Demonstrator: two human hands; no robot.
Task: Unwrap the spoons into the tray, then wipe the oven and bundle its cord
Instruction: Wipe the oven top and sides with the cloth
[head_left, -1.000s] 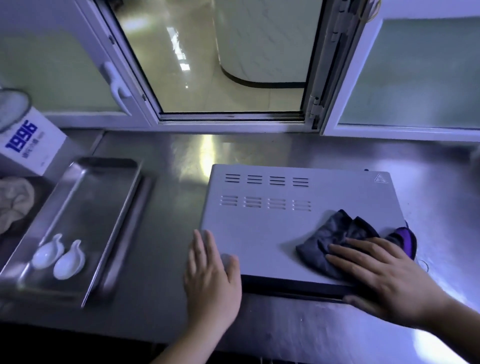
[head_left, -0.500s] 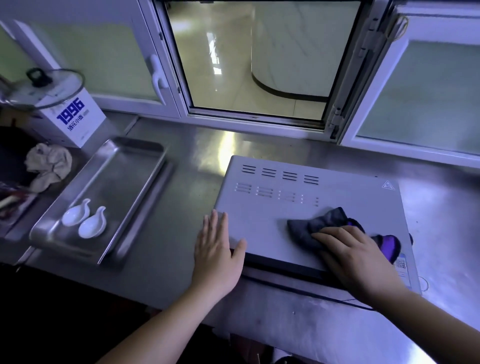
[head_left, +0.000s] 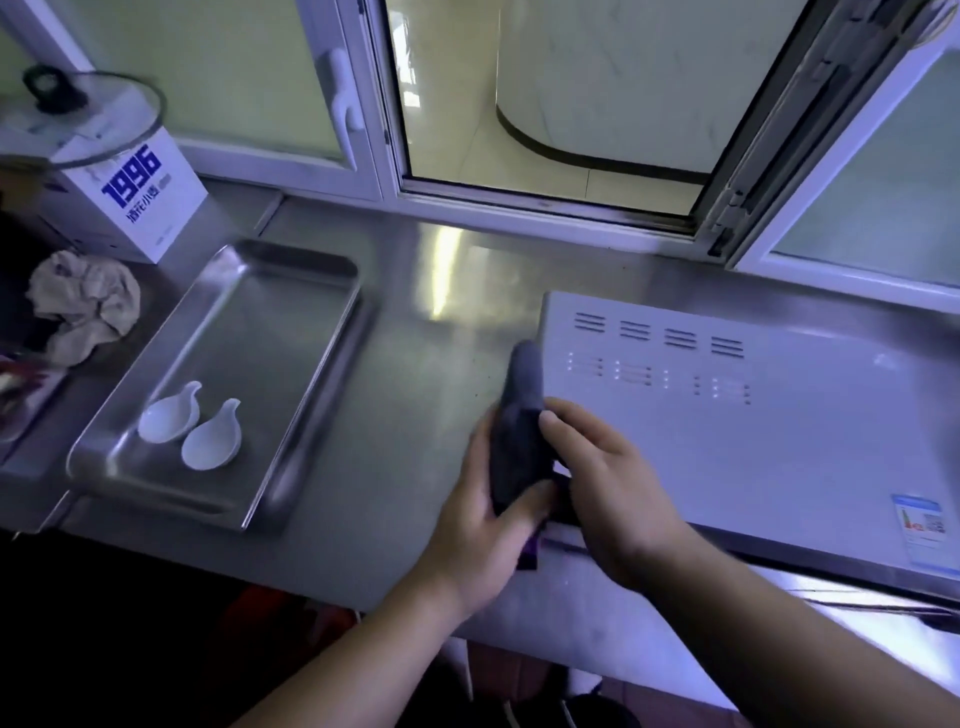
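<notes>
Fingers (head_left: 563, 423) of the left hand (head_left: 483, 519) and right hand (head_left: 618, 499) now grip the cloth (head_left: 522, 405), swept to the oven (head_left: 753, 447) edge beside them; wiping looks nearly done.

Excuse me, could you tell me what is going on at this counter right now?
A person is cleaning a white oven on a steel counter. Both hands hold a dark cloth at the oven's left edge: the left hand grips its near end, and the right hand curls over it. Two white spoons lie unwrapped, side by side, in the steel tray to the left. The wiping looks under way.
</notes>
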